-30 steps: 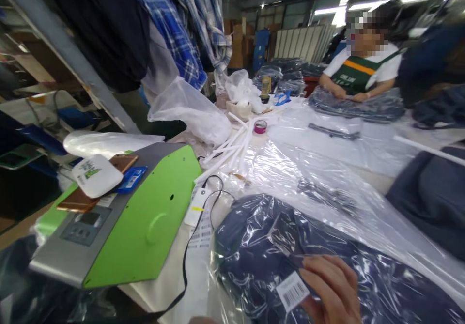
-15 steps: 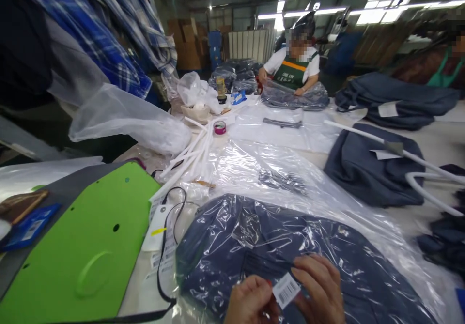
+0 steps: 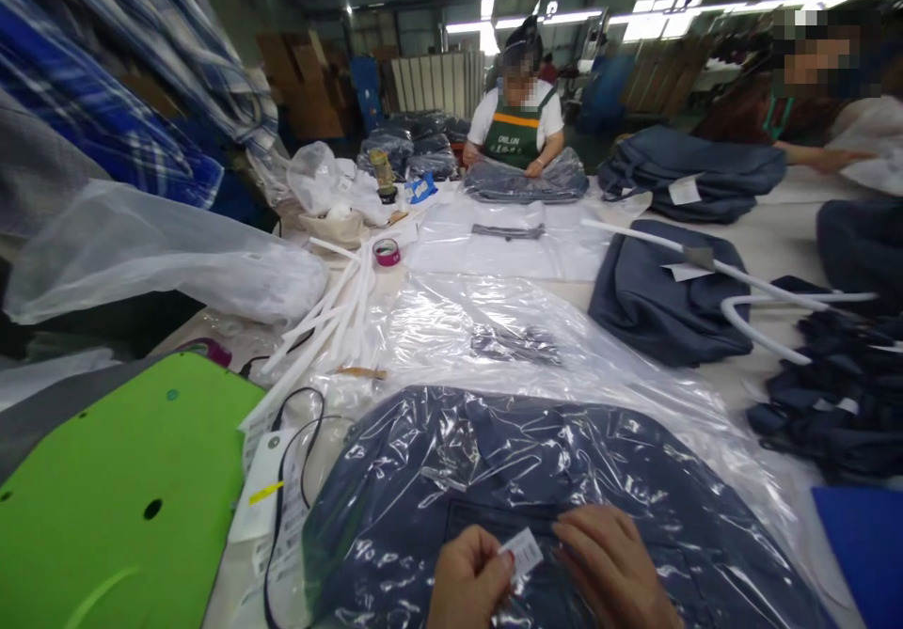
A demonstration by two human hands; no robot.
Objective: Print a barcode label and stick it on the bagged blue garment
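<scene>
Pinching a small white label (image 3: 523, 550) between thumb and finger, a worker's left hand (image 3: 469, 580) is poised over a dark blue item (image 3: 395, 497) in clear plastic, spread across the near side of a table (image 3: 780, 251). The right hand (image 3: 612, 563) is just beside the label, fingers loosely bent; whether it grips anything cannot be told. At left, a green panel (image 3: 134, 441) is near a white device (image 3: 266, 458) with a yellow mark. White strips (image 3: 345, 314) lie heaped next to a magenta tape roll (image 3: 387, 253). Across the table, a co-worker in a green apron (image 3: 518, 135) handles a plastic-wrapped bundle (image 3: 522, 180), while folded dark fabric (image 3: 656, 309) lies at right beneath a white tube (image 3: 766, 292).
</scene>
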